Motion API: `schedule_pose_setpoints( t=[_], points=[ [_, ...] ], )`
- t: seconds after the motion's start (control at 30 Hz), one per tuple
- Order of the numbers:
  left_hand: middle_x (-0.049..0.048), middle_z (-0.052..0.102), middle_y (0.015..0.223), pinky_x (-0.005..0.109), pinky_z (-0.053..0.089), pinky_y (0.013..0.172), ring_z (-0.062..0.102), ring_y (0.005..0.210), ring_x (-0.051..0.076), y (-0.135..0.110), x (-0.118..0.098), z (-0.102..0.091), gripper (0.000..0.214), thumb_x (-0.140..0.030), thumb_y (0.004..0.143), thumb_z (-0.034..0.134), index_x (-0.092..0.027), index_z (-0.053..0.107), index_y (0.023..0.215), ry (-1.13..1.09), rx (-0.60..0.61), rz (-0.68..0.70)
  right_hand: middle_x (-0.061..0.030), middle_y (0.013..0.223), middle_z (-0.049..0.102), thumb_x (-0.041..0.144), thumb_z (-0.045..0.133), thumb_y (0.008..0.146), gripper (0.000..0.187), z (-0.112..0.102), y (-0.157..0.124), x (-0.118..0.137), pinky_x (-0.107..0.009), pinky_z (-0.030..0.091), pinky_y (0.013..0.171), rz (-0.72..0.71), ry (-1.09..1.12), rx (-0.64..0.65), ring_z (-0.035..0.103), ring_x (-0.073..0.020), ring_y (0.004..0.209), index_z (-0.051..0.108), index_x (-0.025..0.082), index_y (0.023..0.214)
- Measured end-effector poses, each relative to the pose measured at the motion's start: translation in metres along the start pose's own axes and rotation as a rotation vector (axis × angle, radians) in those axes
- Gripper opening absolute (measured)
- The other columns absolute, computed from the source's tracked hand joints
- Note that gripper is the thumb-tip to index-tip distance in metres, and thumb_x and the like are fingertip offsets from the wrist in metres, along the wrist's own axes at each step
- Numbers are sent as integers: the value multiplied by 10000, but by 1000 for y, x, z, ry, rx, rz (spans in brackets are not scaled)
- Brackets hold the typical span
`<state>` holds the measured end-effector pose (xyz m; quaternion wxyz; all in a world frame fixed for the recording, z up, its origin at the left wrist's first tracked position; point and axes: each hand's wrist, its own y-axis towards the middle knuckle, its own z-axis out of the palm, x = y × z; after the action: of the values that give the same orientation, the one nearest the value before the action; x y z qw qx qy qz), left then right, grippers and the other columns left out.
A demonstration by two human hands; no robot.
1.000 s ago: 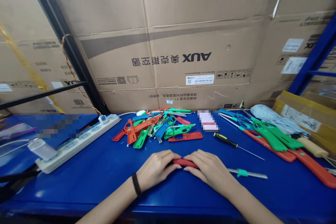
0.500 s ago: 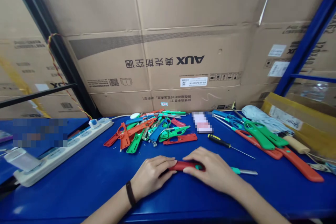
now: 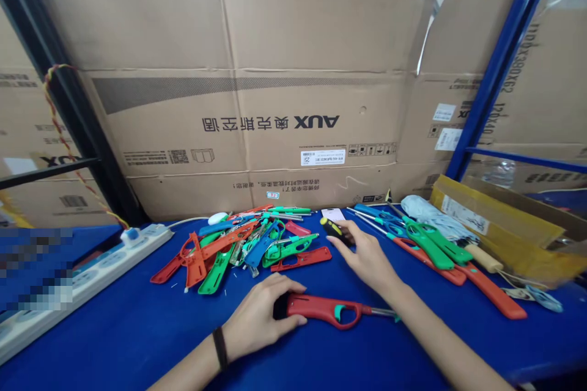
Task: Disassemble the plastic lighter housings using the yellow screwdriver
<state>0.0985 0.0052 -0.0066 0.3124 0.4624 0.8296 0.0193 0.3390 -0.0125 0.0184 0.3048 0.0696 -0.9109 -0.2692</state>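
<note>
On the blue surface (image 3: 114,351), a white power strip (image 3: 87,275) runs along our far left, and a heap of red, green and blue lighter casings (image 3: 229,256) lies just beside it. Our left grip (image 3: 259,317) is clenched over the butt of a red utility lighter (image 3: 321,310), which lies flat in front of the heap. Our right grip (image 3: 364,259) pinches a black-and-yellow screwdriver (image 3: 334,229) by the handle, near green-handled scissors (image 3: 431,245).

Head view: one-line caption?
Left hand on a red utility lighter, right hand at a yellow-black screwdriver, beside heaped lighter casings on a blue bench.
</note>
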Motion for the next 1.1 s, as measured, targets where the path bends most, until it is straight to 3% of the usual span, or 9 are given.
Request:
schedule_pose_setpoints(
  t=[0.03,0.13,0.3,0.87,1.0,1.1],
  points=[
    [44,660,977,330,492,805,604,898,214,3,2,0,309,-340,749,702,-217,625,1023,18,-6,3,-68,1051,660,376,452,916,288,8,5,14,-329,528,800,-17,82,-23,649,-196,951,431,230,1163],
    [45,642,917,350,469,781,586,859,226,9,10,0,313,-420,714,723,-201,633,917,88,-38,-5,-58,978,673,367,521,887,297,34,18,45,-328,560,708,-23,693,-42,693,-181,761,400,230,1122],
    [41,629,923,351,441,777,580,848,224,7,17,1,366,-495,720,703,-214,625,941,97,-64,2,-40,912,681,378,555,868,305,64,18,57,-331,568,702,49,1014,-17,696,-171,708,403,224,1082],
    [27,653,947,350,421,828,580,887,213,9,19,-1,324,-450,754,694,-238,653,995,92,-37,65,-26,960,668,355,549,885,289,69,2,53,-358,555,758,28,1022,-77,687,-174,789,373,270,1098],
    [36,658,950,358,442,838,590,895,218,8,20,-1,340,-458,745,699,-236,663,1000,88,-62,84,-42,1004,646,355,500,914,250,66,1,55,-370,551,779,-2,1043,-13,674,-171,826,371,269,1110],
    [55,676,967,356,463,849,605,912,213,8,19,1,276,-384,820,642,-221,650,1042,-9,-145,86,-72,1125,594,340,454,938,230,60,-2,60,-381,501,882,-67,1025,37,617,-174,978,394,248,1140]
  ],
)
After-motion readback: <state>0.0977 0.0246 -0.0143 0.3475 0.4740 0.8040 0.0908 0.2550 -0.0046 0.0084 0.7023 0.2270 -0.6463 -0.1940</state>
